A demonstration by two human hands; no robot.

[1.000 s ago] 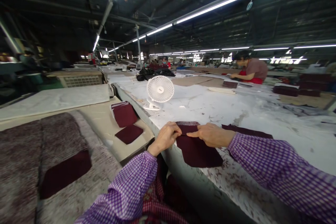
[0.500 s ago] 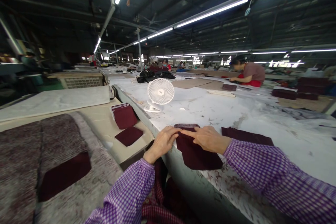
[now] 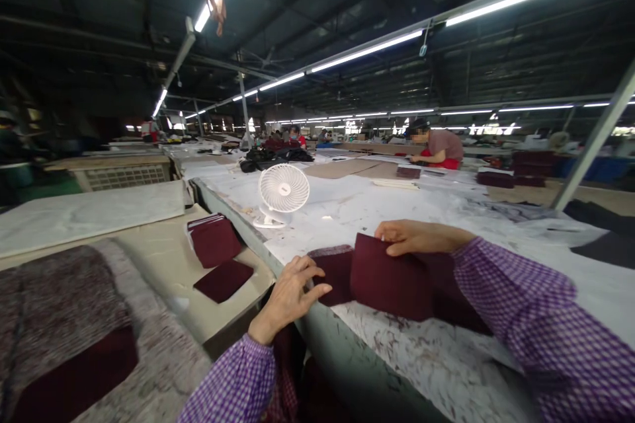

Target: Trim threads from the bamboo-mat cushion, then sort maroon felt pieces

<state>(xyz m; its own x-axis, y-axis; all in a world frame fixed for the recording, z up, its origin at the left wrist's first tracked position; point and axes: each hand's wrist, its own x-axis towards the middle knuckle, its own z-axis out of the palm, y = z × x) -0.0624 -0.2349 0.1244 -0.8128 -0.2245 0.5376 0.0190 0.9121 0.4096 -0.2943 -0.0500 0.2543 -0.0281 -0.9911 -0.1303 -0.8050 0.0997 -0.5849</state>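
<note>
My right hand [image 3: 419, 238] pinches the upper edge of a maroon fabric piece [image 3: 389, 281], which stands tilted up over the white-covered table [image 3: 342, 211]. Behind and left of it a second maroon piece [image 3: 335, 271] with a mottled upper edge lies at the table's near edge. My left hand [image 3: 297, 287] is at the left end of that piece, thumb and fingers apart, holding nothing. More maroon fabric [image 3: 451, 287] lies under my right wrist, partly hidden by the raised piece and my sleeve.
A white fan [image 3: 284, 190] stands near the table's left edge. On the lower beige surface [image 3: 163, 264] are a maroon stack [image 3: 214, 240] and a single piece [image 3: 223, 279]. Mottled fabric [image 3: 74, 284] lies at far left. Across the table a person [image 3: 439, 145] bends over.
My right hand has lifted off the flat piece, moved right and now holds a raised maroon piece. The left hand's fingers have spread. The view has shifted right.
</note>
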